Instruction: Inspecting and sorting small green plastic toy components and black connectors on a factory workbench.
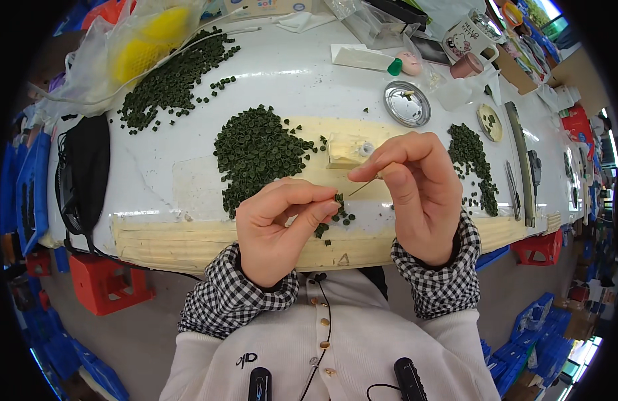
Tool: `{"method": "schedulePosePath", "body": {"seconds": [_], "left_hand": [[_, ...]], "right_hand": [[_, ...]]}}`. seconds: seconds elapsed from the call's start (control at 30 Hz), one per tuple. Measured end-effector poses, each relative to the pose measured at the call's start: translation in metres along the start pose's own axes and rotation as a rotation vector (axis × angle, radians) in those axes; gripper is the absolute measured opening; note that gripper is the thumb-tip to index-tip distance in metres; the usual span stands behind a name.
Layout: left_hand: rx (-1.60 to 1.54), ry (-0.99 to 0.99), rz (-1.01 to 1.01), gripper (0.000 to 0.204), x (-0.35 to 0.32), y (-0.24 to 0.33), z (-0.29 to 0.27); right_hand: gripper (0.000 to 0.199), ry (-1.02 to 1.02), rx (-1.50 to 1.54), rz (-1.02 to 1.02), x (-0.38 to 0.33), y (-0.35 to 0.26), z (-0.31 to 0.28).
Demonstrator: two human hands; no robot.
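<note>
Needle (364, 187), thin and pale, juts from the pinched thumb and forefinger of the right hand (416, 194), its tip aimed left and slightly near, toward the left hand (279, 224). That left hand is closed in a pinch too, thumb against forefinger, and seems to hold one small green bead (336, 198) at its fingertips, though the piece is too small to be sure. Both hands hover just above the near edge of the white counter (289, 73), with the needle tip close to the left fingertips and not clearly touching them.

A few loose green beads lie on the counter right under the hands. The large pile of green beads (255, 150) sits just far and left of the left hand, and a second pile (172, 77) lies farther off on the left. A narrower heap (473, 164) runs down the counter just right of the right hand. Between the big pile and the right hand's fingers rests a small cream block (346, 148). Farther right, a round metal lid (406, 103) lies flat.
</note>
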State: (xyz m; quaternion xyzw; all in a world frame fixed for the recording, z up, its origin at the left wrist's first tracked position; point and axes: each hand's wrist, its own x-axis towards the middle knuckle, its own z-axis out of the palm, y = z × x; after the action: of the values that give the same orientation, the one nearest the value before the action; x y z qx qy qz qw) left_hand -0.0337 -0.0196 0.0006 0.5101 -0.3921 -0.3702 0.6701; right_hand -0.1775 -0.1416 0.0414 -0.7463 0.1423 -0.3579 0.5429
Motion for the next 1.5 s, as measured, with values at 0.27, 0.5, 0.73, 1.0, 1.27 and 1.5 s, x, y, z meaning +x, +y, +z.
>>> {"method": "schedulePosePath", "body": {"seconds": [0.27,0.5,0.73,1.0,1.27,1.5], "left_hand": [[0.053,-0.003,0.049,0.016,0.001,-0.004,0.000],[0.059,0.015,0.054,0.016,0.001,-0.004,0.001],[0.046,-0.001,0.051,0.016,0.001,-0.003,0.000],[0.008,0.005,0.043,0.016,0.001,-0.003,-0.001],[-0.042,0.044,0.004,0.016,0.000,0.000,0.002],[-0.053,0.029,0.021,0.016,0.000,-0.003,0.000]], "right_hand": [[0.016,-0.070,0.029,0.038,0.000,0.001,0.001],[0.016,-0.081,-0.019,0.005,0.001,0.002,0.001],[0.009,0.228,-0.050,-0.065,0.005,0.011,-0.003],[0.009,0.273,-0.702,-0.174,0.016,0.026,-0.007],[0.022,0.196,-0.707,-0.169,-0.007,-0.004,-0.004],[0.038,0.011,-0.430,-0.098,-0.037,0.002,0.016]]}}
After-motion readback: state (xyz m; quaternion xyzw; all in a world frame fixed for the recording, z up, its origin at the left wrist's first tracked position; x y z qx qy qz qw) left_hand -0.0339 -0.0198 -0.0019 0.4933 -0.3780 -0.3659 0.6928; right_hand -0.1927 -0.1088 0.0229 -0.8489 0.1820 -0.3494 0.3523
